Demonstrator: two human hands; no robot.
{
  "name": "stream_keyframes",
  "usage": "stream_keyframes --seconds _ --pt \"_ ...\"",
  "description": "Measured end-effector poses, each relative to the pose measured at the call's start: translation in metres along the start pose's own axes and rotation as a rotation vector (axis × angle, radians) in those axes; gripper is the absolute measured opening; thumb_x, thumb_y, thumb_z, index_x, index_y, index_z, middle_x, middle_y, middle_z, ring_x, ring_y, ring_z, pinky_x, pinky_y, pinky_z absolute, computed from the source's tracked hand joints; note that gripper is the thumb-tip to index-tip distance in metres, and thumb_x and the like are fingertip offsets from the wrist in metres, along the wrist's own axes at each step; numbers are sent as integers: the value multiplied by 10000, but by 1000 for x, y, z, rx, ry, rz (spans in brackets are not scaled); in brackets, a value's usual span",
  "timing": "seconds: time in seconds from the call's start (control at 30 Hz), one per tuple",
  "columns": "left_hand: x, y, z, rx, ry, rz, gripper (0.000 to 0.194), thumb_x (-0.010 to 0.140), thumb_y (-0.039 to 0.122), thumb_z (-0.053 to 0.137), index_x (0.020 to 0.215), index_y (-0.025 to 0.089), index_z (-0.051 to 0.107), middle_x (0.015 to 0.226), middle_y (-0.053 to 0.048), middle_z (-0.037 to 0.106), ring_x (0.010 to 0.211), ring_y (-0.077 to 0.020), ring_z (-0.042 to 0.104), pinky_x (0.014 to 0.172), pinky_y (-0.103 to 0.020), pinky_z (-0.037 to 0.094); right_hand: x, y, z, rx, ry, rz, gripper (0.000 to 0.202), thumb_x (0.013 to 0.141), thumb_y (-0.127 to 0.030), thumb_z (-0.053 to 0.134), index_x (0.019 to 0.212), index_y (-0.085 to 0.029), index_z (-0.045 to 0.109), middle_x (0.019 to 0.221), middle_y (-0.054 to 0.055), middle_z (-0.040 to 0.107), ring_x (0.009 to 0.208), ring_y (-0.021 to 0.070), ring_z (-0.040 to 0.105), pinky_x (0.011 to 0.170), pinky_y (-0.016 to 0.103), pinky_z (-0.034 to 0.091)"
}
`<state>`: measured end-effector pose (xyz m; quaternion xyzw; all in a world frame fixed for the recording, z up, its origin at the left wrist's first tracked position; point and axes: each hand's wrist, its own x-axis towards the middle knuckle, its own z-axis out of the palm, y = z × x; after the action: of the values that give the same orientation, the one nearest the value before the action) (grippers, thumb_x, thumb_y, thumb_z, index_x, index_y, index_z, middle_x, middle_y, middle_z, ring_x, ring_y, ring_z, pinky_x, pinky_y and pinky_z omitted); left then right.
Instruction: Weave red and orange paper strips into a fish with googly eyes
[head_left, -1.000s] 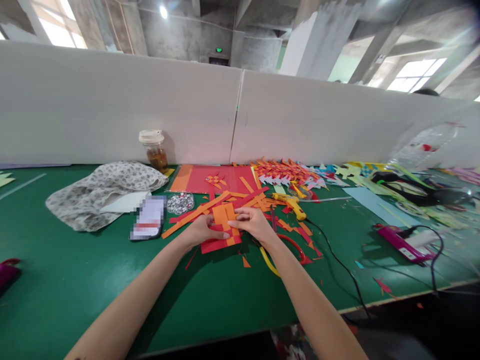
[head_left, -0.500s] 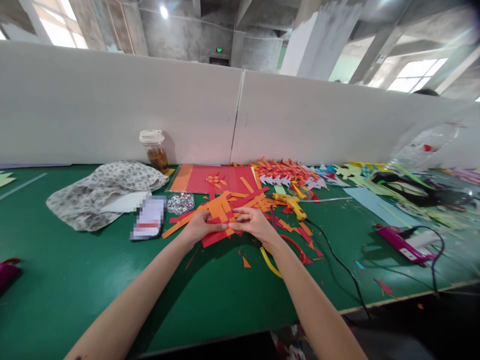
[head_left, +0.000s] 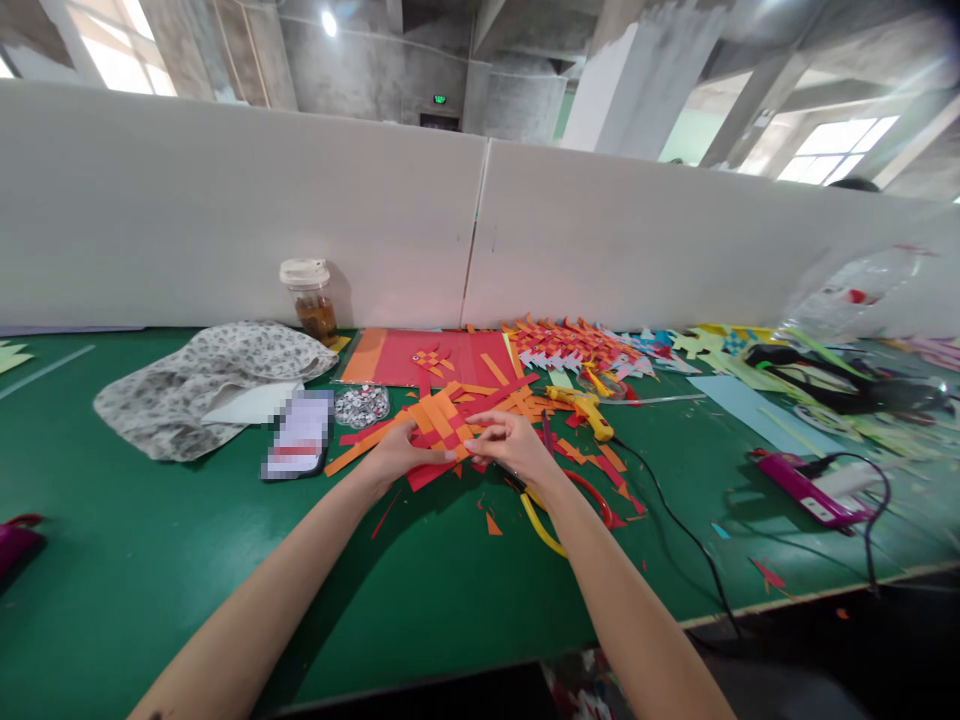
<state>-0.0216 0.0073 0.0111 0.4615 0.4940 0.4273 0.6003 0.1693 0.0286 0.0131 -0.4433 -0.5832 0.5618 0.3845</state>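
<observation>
Here, the left hand [head_left: 397, 452] and the right hand [head_left: 514, 446] are both pinching a woven paper piece [head_left: 439, 425] made of orange and red strips, and they are holding it tilted up just above the green bench [head_left: 187, 560]. The left hand is gripping its left side and the right hand is gripping its lower right edge, with fingers closed on the paper. Several orange strips are already crossing over and under the red ones, so a good part of the weaving looks done, but long loose ends are sticking out and the edges are looking uneven, so I think some trimming or tucking is left. Right under the piece, red and orange scraps [head_left: 487, 522] are lying about. Near the right wrist, scissors with red and yellow handles [head_left: 570, 505] are resting on the bench. A yellow glue gun [head_left: 583, 406] is lying just behind the hands, with its black cord [head_left: 675, 520] running to the bench edge. Farther back, a red sheet [head_left: 450, 355] is lying flat, and a pile of finished woven fish [head_left: 562, 345] is sitting beside it. To the left are a small dish of googly eyes [head_left: 361, 405], a phone [head_left: 298, 435], a patterned cloth [head_left: 210, 380] and a jar with a white lid [head_left: 307, 295].
</observation>
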Motion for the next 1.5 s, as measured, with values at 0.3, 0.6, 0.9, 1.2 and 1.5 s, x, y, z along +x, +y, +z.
stream_keyframes --seconds 0.3,0.6,0.9,1.2,1.5 --pt "-4 4 4 -11 -5 -9 543 458 98 818 964 175 634 992 -63 696 934 -240 642 860 -353 503 0 -2 2 10 -40 22 501 525 -311 804 949 -155 589 575 -18 645 526 147 631 535 260 517" --pt "-3 2 3 -36 -48 6 562 486 111 813 1012 153 619 1082 -96 669 995 -259 622 867 -348 502 -2 -10 6 36 35 87 409 541 -363 789 855 -149 637 578 8 653 520 156 629 521 261 512" --pt "-4 5 4 -74 -4 -38 554 453 89 829 962 152 620 1050 -95 682 959 -256 639 856 -351 511 -2 -7 1 44 44 71 453 504 -308 794 890 -135 631 514 -13 633 492 139 619 533 257 512" --pt "-1 2 0 -212 -19 -159 569 478 165 845 989 175 595 1075 -120 665 954 -264 645 836 -357 527 -7 -17 0 49 -50 -117 397 614 -356 741 969 -202 654 741 10 666 674 148 643 601 262 522" --pt "-3 1 -2 -349 -145 -216 497 496 122 824 944 162 612 957 -100 699 862 -235 671 841 -351 521 -5 -6 4 -9 3 -246 325 611 -357 758 897 -211 708 786 19 686 714 157 634 699 309 530"
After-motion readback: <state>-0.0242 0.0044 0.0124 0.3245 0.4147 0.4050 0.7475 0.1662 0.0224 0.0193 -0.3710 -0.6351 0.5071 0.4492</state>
